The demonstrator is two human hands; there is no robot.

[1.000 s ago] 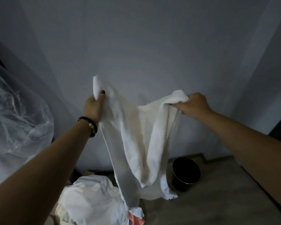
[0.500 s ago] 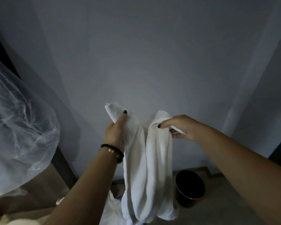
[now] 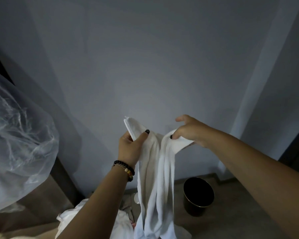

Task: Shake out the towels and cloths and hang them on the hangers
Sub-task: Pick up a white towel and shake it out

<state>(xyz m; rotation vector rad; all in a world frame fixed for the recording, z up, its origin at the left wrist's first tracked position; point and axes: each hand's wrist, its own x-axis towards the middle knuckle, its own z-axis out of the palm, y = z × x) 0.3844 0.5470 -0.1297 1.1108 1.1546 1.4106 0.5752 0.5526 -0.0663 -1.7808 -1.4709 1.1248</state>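
I judge I'm mid shake-out: the white towel (image 3: 155, 178) hangs in front of the wall, its two top corners brought close together. My left hand (image 3: 129, 149) pinches the left corner, thumb over it. My right hand (image 3: 188, 133) pinches the right corner, other fingers spread loose. The towel's long axis runs vertically, tail pointing to the floor. Next I'd need a hanger; none shows.

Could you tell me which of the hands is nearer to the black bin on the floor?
Right. The right hand pinches the towel almost directly above the black bin; the left hand grips it farther left.
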